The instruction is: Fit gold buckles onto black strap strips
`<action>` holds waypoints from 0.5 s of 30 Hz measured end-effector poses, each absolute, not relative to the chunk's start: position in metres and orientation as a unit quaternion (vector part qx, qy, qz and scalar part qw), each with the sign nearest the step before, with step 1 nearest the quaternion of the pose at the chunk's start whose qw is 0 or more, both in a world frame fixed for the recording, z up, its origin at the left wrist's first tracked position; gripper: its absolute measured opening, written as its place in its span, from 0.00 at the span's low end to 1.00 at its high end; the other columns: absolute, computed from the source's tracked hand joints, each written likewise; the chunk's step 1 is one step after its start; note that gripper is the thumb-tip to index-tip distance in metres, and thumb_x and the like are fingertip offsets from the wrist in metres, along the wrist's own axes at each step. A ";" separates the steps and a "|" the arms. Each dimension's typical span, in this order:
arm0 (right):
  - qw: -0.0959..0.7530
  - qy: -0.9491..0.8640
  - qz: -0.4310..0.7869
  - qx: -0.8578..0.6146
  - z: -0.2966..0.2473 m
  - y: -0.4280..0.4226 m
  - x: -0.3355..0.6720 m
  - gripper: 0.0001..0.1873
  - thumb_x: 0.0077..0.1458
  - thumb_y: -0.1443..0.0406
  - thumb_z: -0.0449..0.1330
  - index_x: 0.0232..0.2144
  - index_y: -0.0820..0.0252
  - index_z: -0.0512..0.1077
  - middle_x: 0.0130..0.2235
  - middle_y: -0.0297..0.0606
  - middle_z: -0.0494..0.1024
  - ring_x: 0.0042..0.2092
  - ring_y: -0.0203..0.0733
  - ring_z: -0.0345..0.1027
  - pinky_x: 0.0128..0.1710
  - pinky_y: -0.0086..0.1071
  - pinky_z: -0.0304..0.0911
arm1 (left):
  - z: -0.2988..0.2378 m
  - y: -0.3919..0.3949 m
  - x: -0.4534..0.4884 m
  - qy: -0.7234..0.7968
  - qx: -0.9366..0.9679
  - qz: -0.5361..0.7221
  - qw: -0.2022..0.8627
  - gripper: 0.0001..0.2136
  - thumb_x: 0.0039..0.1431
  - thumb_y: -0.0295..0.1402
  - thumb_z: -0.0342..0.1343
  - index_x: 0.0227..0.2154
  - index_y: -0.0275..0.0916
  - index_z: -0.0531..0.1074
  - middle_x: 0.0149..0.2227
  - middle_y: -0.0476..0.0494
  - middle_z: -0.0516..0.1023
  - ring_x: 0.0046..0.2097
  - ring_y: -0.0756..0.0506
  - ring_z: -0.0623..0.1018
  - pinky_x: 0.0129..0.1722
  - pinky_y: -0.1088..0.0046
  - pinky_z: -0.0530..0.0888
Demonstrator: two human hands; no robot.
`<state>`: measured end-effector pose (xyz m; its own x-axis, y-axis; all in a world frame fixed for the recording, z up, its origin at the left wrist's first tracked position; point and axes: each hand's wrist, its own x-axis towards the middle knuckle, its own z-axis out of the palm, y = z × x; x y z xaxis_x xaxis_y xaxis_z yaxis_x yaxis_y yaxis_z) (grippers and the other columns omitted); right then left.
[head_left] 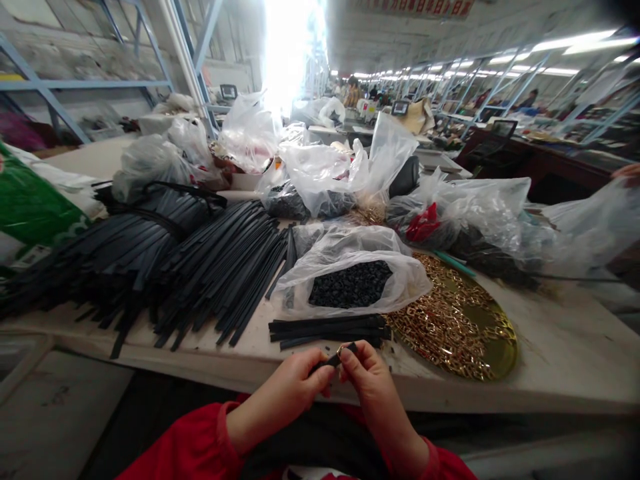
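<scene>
My left hand (290, 390) and my right hand (367, 380) meet at the table's near edge, both pinched on a short black strap (336, 358) with a small gold ring at its end. Both wrists wear red sleeves. Just beyond my fingers lies a small bundle of black straps (327, 329). Behind it an open clear bag holds small black pieces (350, 283). To the right sits a round gold tray (497, 347) heaped with gold metal rings.
A large pile of long black straps (165, 267) covers the left of the table (560, 360). Several clear plastic bags (470, 213) crowd the back. A green bag (30, 207) sits far left. Another person's hand (627, 173) shows at the right edge.
</scene>
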<state>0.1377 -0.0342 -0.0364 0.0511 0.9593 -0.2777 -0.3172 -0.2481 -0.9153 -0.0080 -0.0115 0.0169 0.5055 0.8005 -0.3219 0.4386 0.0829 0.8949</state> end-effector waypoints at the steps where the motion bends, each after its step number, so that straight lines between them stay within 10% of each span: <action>1: 0.512 -0.332 0.612 -0.504 -0.037 -0.035 0.136 0.14 0.45 0.56 0.62 0.27 0.60 0.68 0.22 0.28 0.67 0.24 0.31 0.58 0.26 0.26 0.55 | 0.015 -0.011 -0.008 0.470 0.635 0.165 0.591 0.10 0.56 0.36 0.44 0.26 0.36 0.65 0.21 0.55 0.64 0.20 0.55 0.61 0.18 0.81 0.57; 15: 0.477 -0.285 0.701 -0.447 -0.039 -0.030 0.132 0.13 0.53 0.56 0.52 0.26 0.60 0.62 0.21 0.29 0.64 0.23 0.32 0.57 0.25 0.27 0.54 | 0.007 0.000 0.004 0.484 0.475 0.188 0.710 0.10 0.51 0.38 0.49 0.24 0.35 0.62 0.22 0.52 0.69 0.17 0.58 0.62 0.15 0.83 0.57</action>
